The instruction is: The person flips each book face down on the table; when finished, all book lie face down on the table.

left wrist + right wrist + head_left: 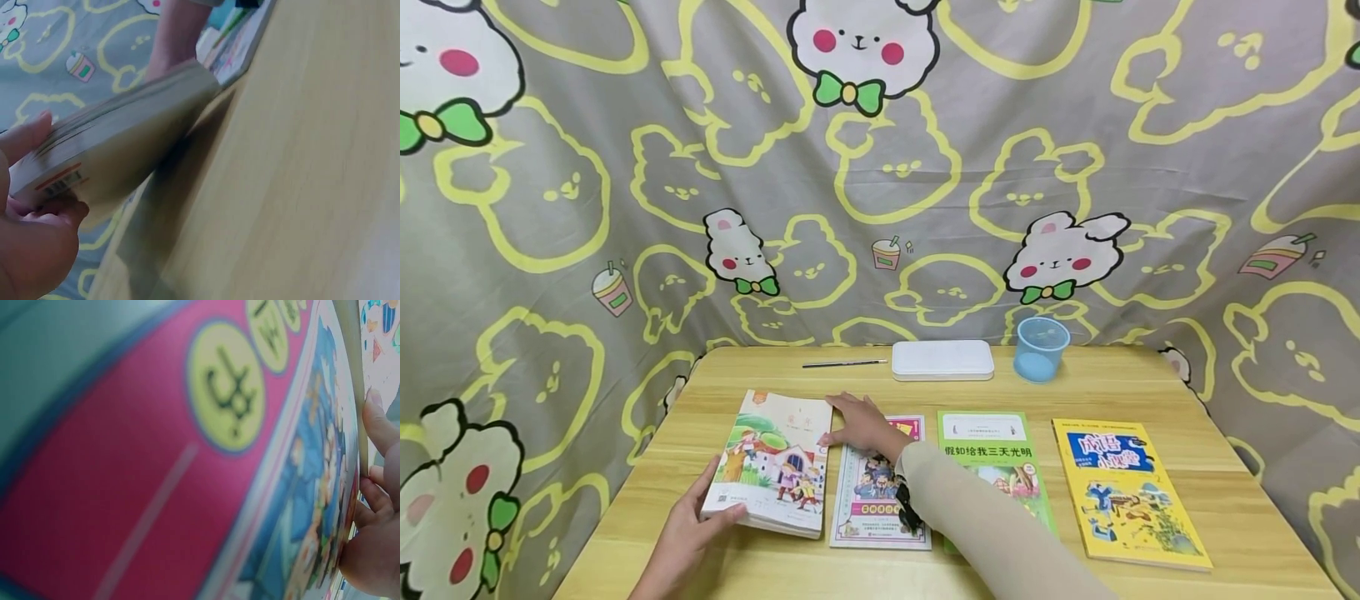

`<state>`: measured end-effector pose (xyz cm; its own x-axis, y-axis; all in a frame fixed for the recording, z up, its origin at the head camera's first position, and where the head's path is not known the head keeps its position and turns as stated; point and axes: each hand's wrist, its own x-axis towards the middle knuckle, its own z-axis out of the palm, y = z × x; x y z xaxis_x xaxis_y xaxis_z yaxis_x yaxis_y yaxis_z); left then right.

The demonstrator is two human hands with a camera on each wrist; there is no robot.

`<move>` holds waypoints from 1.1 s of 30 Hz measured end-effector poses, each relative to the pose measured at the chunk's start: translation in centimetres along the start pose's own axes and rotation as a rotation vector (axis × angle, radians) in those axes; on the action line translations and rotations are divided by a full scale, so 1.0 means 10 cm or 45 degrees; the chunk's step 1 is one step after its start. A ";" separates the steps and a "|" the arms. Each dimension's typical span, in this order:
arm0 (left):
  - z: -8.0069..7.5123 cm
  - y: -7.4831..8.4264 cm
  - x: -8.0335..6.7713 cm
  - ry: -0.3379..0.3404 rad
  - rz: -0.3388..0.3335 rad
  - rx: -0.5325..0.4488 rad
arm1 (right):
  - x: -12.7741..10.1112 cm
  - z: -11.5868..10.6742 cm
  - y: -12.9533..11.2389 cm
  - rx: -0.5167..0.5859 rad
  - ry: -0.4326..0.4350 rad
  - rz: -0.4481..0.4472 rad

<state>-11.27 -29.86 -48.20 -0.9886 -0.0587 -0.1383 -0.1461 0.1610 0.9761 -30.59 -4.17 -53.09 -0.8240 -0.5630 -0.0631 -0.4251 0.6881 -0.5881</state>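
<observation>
right arm: long, close-fitting beige sleeve (992,533) running to the wrist
right wrist: dark strap or band (908,504) at the cuff, towards 10 o'clock from the sleeve
right hand (862,425): bare
left hand (688,533): bare, no sleeve visible

A green book (992,467) and a yellow book (1123,492) lie side by side on the wooden table (1240,517). Along the far edge sit a thin pen (844,363), a white case (942,360) and a blue plastic cup (1041,348), before a rabbit-print cloth (625,167).
</observation>
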 end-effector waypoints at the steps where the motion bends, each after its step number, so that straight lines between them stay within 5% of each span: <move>1: 0.01 0.00 0.00 -0.005 0.026 -0.041 | 0.00 0.00 0.00 0.000 0.001 0.002; 6: 0.08 0.01 -0.01 -0.043 0.112 -0.176 | 0.00 0.00 -0.01 0.004 0.009 0.008; 20: 0.12 0.02 -0.02 -0.021 0.039 -0.334 | -0.03 -0.01 -0.03 0.018 0.013 0.014; 33: 0.13 -0.01 -0.01 -0.027 0.259 -0.533 | -0.04 -0.02 -0.12 0.008 0.035 -0.002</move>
<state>-11.18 -28.60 -48.50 -0.9969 -0.0461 0.0636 0.0730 -0.2445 0.9669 -29.86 -4.70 -52.24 -0.8333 -0.5514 -0.0398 -0.4243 0.6840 -0.5934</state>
